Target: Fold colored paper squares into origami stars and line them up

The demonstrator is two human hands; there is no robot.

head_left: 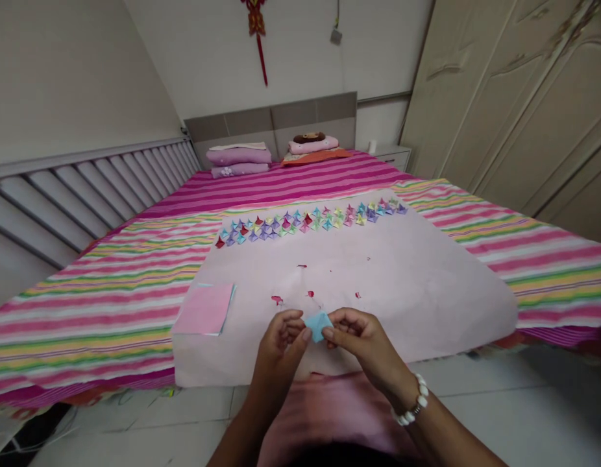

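A small folded piece of light blue paper (318, 325) is held up between my two hands, above the near part of a large pale sheet (417, 285). My left hand (283, 337) pinches its left corner between thumb and fingers. On the other side, my right hand (356, 334) grips the right edge, thumb in front; a white bead bracelet circles that wrist. To the left lies a stack of square paper (206, 309), pink on top with bluish edges below. Rows of small folded paper pieces (285, 224) in many colours line the sheet's far edge.
The sheet lies on a bed with a striped cover (110, 279) and has several torn holes (277, 299). Folded bedding (239, 157) sits by the headboard (310, 113). A railing (96, 188) runs along the left, and a wardrobe (515, 110) stands at right.
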